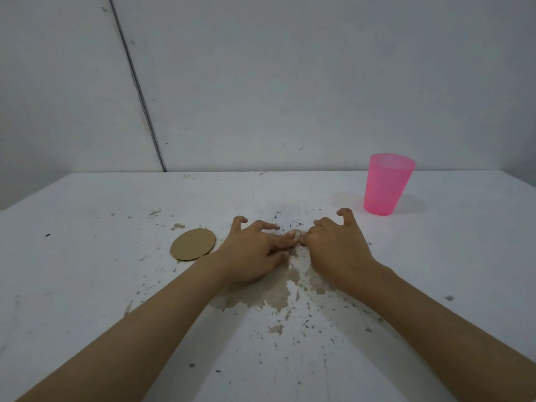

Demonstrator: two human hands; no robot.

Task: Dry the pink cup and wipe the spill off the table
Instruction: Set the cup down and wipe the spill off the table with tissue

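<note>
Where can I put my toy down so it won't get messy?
Try the table left of the cardboard disc, or the bare stretch right of the pink cup. The middle is crowded: both hands, left hand and right hand, work over the brown spill and its specks.

Both forearms reach forward; the left hand (255, 250) and right hand (333, 245) lie palm-down, fingertips meeting, little fingers raised and curled.

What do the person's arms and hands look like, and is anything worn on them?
Both forearms are bare, with no sleeves in view. The left hand and the right hand wear no gloves, and no watch or bracelet shows. Whether a finger carries a ring cannot be told.
</note>
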